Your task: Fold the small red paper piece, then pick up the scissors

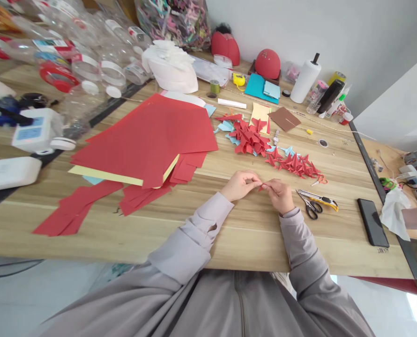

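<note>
Between my hands is a small piece of folded red paper (261, 187), mostly covered by fingertips. My left hand (242, 184) pinches it from the left, thumb and forefinger pressed together. From the other side my right hand (279, 194) grips it with closed fingers. Just beyond lie a pile of folded red paper cranes (249, 138) and a second row of them (296, 164), with some light blue ones among them. On the left rest large red paper sheets (152, 135) over a yellow sheet (105, 175), with cut red strips (77, 206) around them.
Black-handled scissors (311, 206) and a yellow utility knife (319, 199) lie right of my right hand. A black phone (373, 222) is near the right edge. Clear plastic bottles (89, 65) crowd the far left. A white roll (306, 79) stands at the back.
</note>
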`<move>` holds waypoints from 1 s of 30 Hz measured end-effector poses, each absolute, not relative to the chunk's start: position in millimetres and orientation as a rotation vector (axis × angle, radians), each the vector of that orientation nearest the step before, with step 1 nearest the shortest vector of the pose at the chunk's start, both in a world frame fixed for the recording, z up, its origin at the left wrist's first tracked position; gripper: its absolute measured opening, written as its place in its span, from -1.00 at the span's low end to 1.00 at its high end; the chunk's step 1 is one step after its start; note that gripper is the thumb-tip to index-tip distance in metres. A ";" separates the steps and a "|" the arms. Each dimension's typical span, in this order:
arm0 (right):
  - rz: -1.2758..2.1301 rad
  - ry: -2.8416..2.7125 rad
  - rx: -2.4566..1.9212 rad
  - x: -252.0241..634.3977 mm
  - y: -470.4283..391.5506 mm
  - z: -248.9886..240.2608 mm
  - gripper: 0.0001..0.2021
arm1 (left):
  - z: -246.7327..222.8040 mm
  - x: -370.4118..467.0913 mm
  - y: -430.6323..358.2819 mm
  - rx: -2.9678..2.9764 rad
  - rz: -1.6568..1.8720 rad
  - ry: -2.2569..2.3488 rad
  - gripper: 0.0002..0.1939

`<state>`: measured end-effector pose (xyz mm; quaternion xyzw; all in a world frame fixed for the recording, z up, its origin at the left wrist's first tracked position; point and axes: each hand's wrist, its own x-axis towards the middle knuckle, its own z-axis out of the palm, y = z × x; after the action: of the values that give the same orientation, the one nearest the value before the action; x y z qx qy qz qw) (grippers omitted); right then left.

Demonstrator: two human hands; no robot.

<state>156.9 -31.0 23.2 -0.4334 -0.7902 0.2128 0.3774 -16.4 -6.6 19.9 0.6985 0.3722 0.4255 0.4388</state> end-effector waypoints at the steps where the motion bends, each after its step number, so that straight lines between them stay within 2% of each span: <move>1: 0.557 -2.008 -1.109 157.1 -30.9 23.0 -0.78 | 20.7 -16.8 -6.8 1.729 1.059 0.920 -0.83; 4: 0.584 -1.939 -1.111 157.7 -29.8 22.2 -0.81 | 23.4 -19.2 -7.3 1.707 1.070 0.943 -0.81; 10: 0.509 -1.859 -1.104 159.2 -27.7 21.7 -0.84 | 26.6 -24.2 -5.6 1.688 1.195 0.928 -0.61; 19: 0.485 -1.866 -1.077 159.3 -27.0 18.3 -0.86 | 23.5 -19.1 -5.4 1.589 1.138 0.804 -0.80; 30: 0.509 -1.883 -1.131 159.1 -30.6 18.7 -0.85 | 22.5 -15.5 -7.7 1.631 1.178 0.905 -0.84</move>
<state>159.1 -30.6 18.7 -0.4530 -0.7543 0.2041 0.4292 -15.5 -7.7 22.5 0.6598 0.3663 0.4767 0.4508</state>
